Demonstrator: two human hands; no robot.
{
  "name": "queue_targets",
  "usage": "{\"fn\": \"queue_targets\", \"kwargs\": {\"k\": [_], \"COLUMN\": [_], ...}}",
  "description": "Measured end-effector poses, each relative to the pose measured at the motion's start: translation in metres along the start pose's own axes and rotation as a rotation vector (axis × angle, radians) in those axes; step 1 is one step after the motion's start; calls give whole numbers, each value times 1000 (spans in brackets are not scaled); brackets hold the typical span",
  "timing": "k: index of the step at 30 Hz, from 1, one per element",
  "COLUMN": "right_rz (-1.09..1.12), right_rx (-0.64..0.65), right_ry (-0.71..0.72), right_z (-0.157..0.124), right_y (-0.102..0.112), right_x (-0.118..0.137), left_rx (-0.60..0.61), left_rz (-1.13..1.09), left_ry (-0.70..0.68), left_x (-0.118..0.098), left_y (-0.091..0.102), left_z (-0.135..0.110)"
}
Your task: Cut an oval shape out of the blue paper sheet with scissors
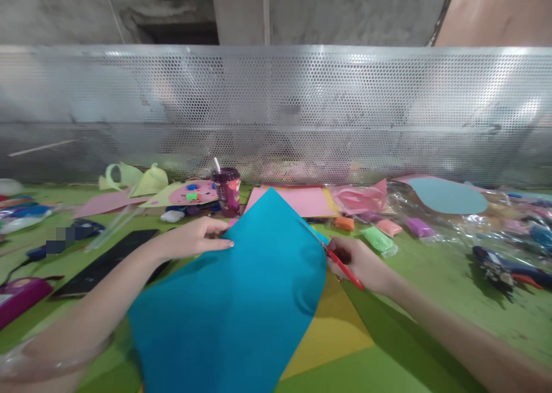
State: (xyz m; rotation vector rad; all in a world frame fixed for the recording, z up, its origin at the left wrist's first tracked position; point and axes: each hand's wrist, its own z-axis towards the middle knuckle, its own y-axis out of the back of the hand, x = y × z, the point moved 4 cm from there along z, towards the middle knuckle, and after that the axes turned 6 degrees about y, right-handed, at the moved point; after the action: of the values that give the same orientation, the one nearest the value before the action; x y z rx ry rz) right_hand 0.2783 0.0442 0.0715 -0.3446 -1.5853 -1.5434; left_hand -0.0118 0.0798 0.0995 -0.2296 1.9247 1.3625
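Light, bendy blue sheet – best held flat by its edges
Set at 6 o'clock over a flat yellow sheet [336,324] on the green counter [448,278], the broad blue sheet of paper or thin foam [241,301] would probably crease if squeezed; the left hand [194,236] pinches its 10 o'clock edge lightly, while the right hand [357,263] grips red-handled metal scissors [348,271] by the handles – rigid, blades at the sheet's 2 o'clock edge

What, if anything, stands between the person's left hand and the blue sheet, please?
Nothing visible: the left hand pinches the blue sheet directly, near its upper left edge. At the right edge, the red-handled scissors in the right hand meet the sheet unobstructed.
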Motion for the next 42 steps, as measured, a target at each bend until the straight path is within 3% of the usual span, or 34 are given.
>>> {"fn": "queue_targets", "kwargs": {"k": [2, 7, 15, 21, 32, 42], "right_rz": [-14, 1, 82, 186, 131, 39], "right_rx": [14, 52, 90, 129, 98, 147], "right_ry": [4, -32, -57, -42, -14, 2], "right_z": [0, -1, -3, -5, -4, -4], "right_y": [-1, -4, -4, -9, -9, -9], "right_x": [1, 2, 4, 5, 5, 3], "left_rx": [-42, -304, -507, -527, -498, -411], "left_rz": [36, 54, -7, 46, 70, 95], "left_ry": [-49, -77, -138, -156, -181, -181], "left_x": [-4, -11, -17, -19, -20, -25], "left_y": [-4, -12, -20, -24, -26, -27], "left_z": [4, 15, 13, 11, 10, 8]}}
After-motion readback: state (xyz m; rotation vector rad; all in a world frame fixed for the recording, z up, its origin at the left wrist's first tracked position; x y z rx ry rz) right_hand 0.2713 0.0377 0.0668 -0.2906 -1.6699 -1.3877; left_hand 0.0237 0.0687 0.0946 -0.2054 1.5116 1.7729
